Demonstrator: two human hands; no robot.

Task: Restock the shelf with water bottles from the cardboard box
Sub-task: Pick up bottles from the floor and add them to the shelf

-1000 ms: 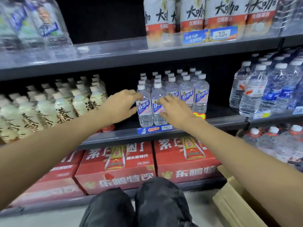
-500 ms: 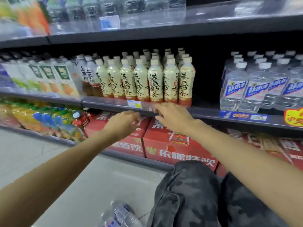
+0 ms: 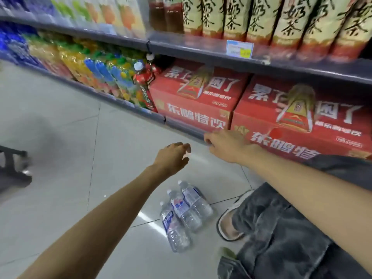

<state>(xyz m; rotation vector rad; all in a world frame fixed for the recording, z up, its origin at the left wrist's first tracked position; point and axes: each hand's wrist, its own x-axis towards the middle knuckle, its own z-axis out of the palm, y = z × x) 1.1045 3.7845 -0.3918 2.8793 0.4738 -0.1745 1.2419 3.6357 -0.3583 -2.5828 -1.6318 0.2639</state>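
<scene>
While both hands hang empty above the floor, the step in hand reads as fetching the next bottles, not placing them.

Left hand (image 3: 174, 156): grip loosely spread, holding nothing, raised over the tiles above the bottles.
Right hand (image 3: 227, 144): grip loosely curled, empty, just beside the lip of the bottom shelf (image 3: 185, 127); whether it touches the edge cannot be told.
Water bottles (image 3: 185, 216): three, clear, white caps, blue labels, lying side by side on the floor (image 3: 70, 158), below both hands and just beside a sandal (image 3: 229, 222). Cardboard box named in the task: not in view.

Next move, as judged: lower the hands, close on the bottles around their bodies, lift and carry them up to the water section, which is out of frame.

Surroundings: red drink cartons (image 3: 201, 97) on the bottom shelf; tea bottles (image 3: 261, 19) on the shelf above; coloured drink packs (image 3: 96, 65) to the left; a dark stand (image 3: 14, 164) at the far left.
Obstacles: the person's own knee (image 3: 281, 228) and sandal crowd the bottles; round bottles may roll.
</scene>
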